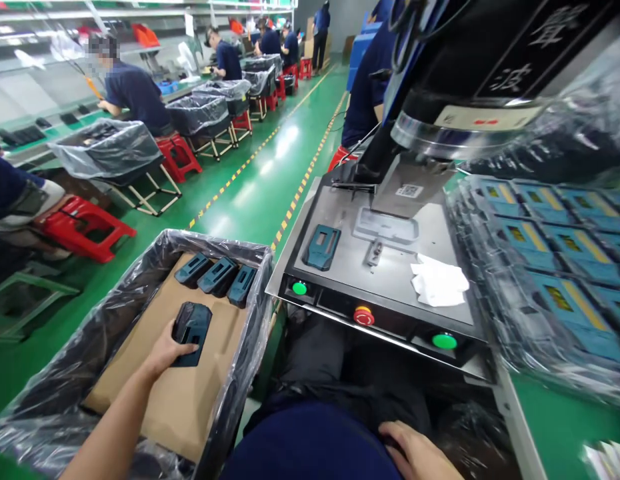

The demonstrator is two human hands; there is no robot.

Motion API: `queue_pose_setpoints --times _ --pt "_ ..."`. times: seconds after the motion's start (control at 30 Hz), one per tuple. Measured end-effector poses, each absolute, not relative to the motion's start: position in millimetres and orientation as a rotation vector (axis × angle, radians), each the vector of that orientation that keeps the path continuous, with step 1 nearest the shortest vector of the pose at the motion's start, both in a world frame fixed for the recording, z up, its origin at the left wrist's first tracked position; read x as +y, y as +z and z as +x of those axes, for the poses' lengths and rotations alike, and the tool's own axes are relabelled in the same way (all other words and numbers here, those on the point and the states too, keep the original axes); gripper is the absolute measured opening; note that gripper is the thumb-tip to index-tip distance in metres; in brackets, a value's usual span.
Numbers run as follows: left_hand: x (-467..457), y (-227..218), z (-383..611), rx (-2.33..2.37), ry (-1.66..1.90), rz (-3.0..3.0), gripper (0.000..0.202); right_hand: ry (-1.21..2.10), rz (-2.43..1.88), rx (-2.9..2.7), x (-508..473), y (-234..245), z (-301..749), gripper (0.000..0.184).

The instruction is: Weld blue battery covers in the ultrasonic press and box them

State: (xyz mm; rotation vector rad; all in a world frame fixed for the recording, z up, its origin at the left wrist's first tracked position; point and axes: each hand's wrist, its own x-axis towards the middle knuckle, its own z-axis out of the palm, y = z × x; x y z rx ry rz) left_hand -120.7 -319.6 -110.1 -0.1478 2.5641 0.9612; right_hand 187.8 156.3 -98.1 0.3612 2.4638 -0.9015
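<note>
My left hand (167, 350) grips a dark teal plastic housing (193, 330) with a rectangular slot, thumb across its face, above the cardboard sheet (155, 407) in a lined bin. Farther back on that cardboard lie three similar housings (215, 273) in a row. Low in the view, my right hand (415, 450) rests by my lap with loosely bent fingers and nothing visible in it. On the press machine's metal table (335, 217) lies another teal housing (321, 247), left of a pale recessed fixture (387, 227). The metal press head (413, 183) hangs above that fixture.
Two green buttons (299, 288) flank a red emergency stop (363, 316) on the machine's front. A crumpled white cloth (439, 280) lies on the table. Clear trays of teal parts (565, 247) stand at right. The bin's plastic liner (110, 300) rises around the cardboard. Co-workers sit along the left bench.
</note>
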Motion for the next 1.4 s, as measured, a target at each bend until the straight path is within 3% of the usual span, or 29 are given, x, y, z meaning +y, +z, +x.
queue_pose_setpoints --times 0.17,0.33,0.4,0.5,0.7,0.93,1.03,1.23,1.4 --pt "-287 -56 -93 2.267 1.343 0.235 0.092 -1.278 0.217 2.487 135 -47 131 0.039" --pt "-202 -24 -61 1.938 1.188 0.688 0.113 -1.705 -0.056 2.404 111 2 85 0.074" --pt "-162 -18 -50 1.782 1.093 0.830 0.121 -1.709 -0.116 2.353 111 13 76 0.090" --pt "-110 -7 -40 1.653 0.936 1.027 0.117 -1.539 -0.145 2.297 122 19 72 0.105" --pt "-55 17 -31 1.501 0.723 1.174 0.117 -1.388 -0.200 2.219 142 13 86 0.085" --pt "-53 12 -38 1.598 0.629 1.054 0.106 -1.491 0.130 2.161 141 -5 103 0.084" --pt "-71 1 -43 1.579 0.841 0.885 0.107 -1.741 0.256 1.978 142 -13 112 0.083" --pt "-86 -25 -18 1.392 1.668 0.370 0.090 -2.393 0.438 1.583 136 -13 111 0.077" --pt "-51 -23 11 1.534 1.920 0.286 0.104 -2.714 0.590 1.604 115 -9 86 0.073"
